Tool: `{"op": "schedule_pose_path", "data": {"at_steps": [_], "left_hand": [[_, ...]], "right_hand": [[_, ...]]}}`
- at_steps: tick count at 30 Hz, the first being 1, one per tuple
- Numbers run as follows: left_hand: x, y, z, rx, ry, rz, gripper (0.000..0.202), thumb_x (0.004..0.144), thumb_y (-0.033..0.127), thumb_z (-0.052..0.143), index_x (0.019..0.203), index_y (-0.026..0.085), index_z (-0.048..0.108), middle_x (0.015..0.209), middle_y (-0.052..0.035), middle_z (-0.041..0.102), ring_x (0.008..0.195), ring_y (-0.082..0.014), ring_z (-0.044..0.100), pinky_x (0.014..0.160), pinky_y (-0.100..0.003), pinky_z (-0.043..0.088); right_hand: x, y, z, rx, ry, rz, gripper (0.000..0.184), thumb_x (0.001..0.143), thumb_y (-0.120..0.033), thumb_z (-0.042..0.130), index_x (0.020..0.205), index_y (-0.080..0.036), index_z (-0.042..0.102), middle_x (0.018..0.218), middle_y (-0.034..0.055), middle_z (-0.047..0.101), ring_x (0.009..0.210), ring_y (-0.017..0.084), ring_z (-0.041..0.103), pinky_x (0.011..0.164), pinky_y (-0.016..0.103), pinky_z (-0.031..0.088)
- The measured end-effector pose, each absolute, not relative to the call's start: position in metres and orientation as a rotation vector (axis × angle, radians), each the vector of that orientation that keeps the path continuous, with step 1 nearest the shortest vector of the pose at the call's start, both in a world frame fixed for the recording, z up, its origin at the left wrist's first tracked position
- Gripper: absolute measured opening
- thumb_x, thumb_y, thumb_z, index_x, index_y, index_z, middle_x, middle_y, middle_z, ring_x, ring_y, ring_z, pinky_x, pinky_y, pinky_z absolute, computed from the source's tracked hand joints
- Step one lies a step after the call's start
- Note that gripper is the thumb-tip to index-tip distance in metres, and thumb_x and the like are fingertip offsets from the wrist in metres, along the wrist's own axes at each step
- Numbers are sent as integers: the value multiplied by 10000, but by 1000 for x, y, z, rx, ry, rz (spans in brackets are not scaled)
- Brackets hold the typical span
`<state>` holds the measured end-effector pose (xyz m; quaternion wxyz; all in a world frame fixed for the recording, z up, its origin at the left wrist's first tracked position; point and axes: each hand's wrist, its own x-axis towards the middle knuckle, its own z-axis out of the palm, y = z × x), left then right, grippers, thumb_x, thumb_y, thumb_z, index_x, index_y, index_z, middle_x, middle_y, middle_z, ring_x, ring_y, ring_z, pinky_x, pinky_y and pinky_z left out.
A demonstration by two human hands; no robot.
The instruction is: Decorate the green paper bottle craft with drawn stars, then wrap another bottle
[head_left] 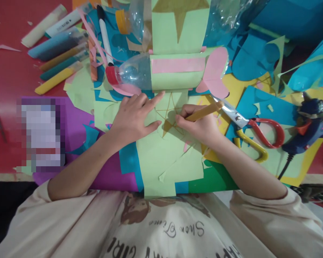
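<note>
My left hand (pixel 134 116) lies flat with fingers spread on a light green paper sheet (pixel 161 157), pressing it down beside a drawn star outline (pixel 169 114). My right hand (pixel 201 123) is closed around an ochre marker (pixel 204 111), whose tip rests on the star's partly coloured lower area. Just beyond the hands lies a clear plastic bottle (pixel 134 73) wrapped in green paper with a pink strip and a pink paper tail (pixel 215 71).
Scissors (pixel 254 130) with red and yellow handles lie right of my right hand, and a blue glue gun (pixel 309 125) beyond them. Several markers (pixel 59 57) lie at the upper left on the red surface. Blue, yellow, purple paper scraps cover the rest.
</note>
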<state>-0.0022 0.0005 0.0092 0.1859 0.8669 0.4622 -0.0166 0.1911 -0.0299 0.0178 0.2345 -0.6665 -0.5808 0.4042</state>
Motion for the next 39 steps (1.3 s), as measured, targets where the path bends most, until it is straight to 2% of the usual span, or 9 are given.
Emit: {"op": "schedule_pose_path", "data": {"at_steps": [6, 13, 22, 28, 32, 39], "left_hand": [[-2, 0, 12, 2459, 1307, -92, 682, 902, 423, 500, 1519, 217, 293, 1074, -99, 514, 1042, -306, 496, 872, -409, 380], [-4, 0, 8, 2482, 1286, -46, 678, 903, 425, 494, 1516, 216, 295, 1050, -91, 512, 1008, -292, 492, 864, -410, 385], [-3, 0, 9, 2491, 1294, -86, 671, 909, 421, 488, 1516, 207, 298, 1072, -102, 513, 1022, -302, 495, 856, -415, 387], [-4, 1, 9, 2480, 1293, -52, 671, 900, 426, 502, 1510, 223, 306, 1048, -89, 508, 1019, -294, 492, 868, -411, 386], [-3, 1, 10, 2461, 1295, -62, 670, 896, 426, 503, 1508, 229, 312, 1045, -83, 510, 1011, -288, 496, 870, -410, 389], [-4, 1, 9, 2464, 1283, -38, 675, 894, 422, 510, 1509, 230, 307, 1050, -83, 506, 1015, -290, 496, 875, -417, 390]], "right_hand": [[193, -31, 16, -1819, -1564, 1097, 290, 716, -309, 573, 519, -209, 385, 476, -51, 441, 487, 78, 392, 490, 265, 252], [193, -30, 17, -1789, -1646, 1119, 306, 678, -227, 577, 486, -210, 339, 454, -68, 351, 473, 65, 315, 470, 266, 202], [192, -28, 19, -1870, -1514, 1143, 296, 718, -293, 587, 520, -212, 383, 478, -52, 446, 490, 86, 409, 498, 273, 258], [192, -28, 20, -1822, -1628, 1103, 330, 682, -199, 579, 482, -214, 317, 454, -70, 343, 475, 65, 304, 474, 268, 199], [196, -28, 18, -1781, -1675, 1180, 297, 646, -161, 569, 473, -212, 333, 461, -66, 340, 486, 71, 307, 476, 272, 208], [196, -29, 16, -1754, -1482, 1172, 301, 705, -284, 556, 505, -224, 339, 473, -53, 402, 491, 89, 389, 507, 282, 282]]}}
